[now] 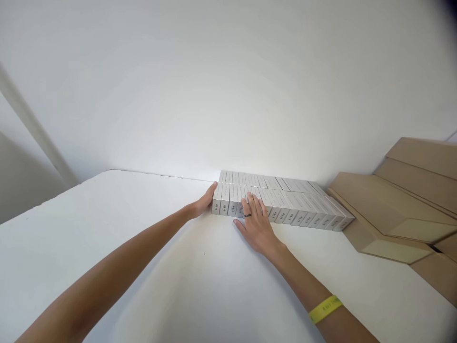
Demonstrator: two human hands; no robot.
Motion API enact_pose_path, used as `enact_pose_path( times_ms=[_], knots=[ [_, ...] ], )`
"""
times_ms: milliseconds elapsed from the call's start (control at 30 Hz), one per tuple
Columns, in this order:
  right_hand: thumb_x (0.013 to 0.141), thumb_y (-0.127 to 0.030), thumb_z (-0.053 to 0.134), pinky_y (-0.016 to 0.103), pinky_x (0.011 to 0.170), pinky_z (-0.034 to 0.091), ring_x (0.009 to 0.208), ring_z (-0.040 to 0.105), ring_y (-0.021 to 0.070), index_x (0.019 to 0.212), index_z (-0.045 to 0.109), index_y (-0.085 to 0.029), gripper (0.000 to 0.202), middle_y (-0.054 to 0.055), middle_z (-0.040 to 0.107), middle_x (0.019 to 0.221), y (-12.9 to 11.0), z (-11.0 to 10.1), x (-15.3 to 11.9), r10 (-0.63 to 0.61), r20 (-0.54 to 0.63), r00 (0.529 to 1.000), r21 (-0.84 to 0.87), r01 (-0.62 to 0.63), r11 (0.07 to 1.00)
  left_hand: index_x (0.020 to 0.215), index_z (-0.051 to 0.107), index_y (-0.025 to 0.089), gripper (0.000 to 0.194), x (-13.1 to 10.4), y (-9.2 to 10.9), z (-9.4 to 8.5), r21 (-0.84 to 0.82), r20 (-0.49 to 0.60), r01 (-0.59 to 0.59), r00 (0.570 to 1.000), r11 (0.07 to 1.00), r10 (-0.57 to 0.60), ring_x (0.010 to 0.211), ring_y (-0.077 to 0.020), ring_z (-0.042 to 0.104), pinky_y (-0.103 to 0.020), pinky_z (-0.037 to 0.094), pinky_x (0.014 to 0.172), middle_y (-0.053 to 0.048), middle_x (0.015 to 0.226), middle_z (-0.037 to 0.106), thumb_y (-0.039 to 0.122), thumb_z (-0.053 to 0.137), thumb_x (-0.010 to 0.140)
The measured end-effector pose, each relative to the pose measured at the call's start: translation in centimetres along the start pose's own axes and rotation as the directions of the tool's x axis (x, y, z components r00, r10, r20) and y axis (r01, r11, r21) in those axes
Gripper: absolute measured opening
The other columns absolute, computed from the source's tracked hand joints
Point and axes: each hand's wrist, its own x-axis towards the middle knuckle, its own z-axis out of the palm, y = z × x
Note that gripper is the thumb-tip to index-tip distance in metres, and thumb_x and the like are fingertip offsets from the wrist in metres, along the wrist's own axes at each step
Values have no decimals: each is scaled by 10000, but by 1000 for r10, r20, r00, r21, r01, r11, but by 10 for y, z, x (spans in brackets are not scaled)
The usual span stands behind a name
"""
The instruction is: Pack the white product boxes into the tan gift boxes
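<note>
Several small white boxes (300, 202) stand side by side in two rows on the white table (178, 286), along the wall. Against the left end of the rows rests my left hand (205, 200), its fingers stretched along the side of the end box and partly hidden. My right hand (257, 226), with a dark ring, lies over the front row left of its middle, fingers spread on the boxes and thumb apart in front of them. Small dark print shows on the boxes' front ends.
Brown cardboard boxes (392, 200) stand at the right, touching or close to the right end of the rows. A white wall (214, 85) rises behind the table. The table's edge runs along the far left.
</note>
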Motion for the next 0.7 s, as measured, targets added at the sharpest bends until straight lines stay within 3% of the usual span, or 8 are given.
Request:
enact_pose_path(
  times_ms=[167, 433, 700],
  knots=[
    [1013, -460, 415, 538, 1217, 134, 1493, 116, 348, 1499, 314, -34, 654, 227, 176, 1601, -13, 5, 7, 23, -31, 999, -29, -24, 999, 1528, 307, 252, 745, 1, 1, 17, -21, 26, -21, 999, 1000, 22, 1480, -312, 288, -463, 275, 1196, -55, 1563, 397, 683, 342, 921],
    [1016, -465, 401, 506, 1215, 155, 1488, 160, 323, 1501, 335, -58, 637, 201, 226, 1594, -12, 3, 6, 13, -47, 999, -43, -15, 999, 1502, 338, 266, 748, -10, 7, 14, -17, 36, -21, 999, 1000, 22, 1416, -327, 402, -484, 306, 1171, -77, 1527, 456, 673, 464, 887],
    [1012, -499, 396, 509, 1216, 124, 1501, 94, 310, 1508, 303, -65, 666, 205, 172, 1609, -7, 10, 6, 6, -51, 999, -28, -8, 1000, 1482, 355, 256, 739, -7, 10, 20, 0, 10, -23, 1000, 1000, 23, 1362, -313, 465, -461, 369, 1125, -99, 1499, 485, 680, 476, 889]
  ],
)
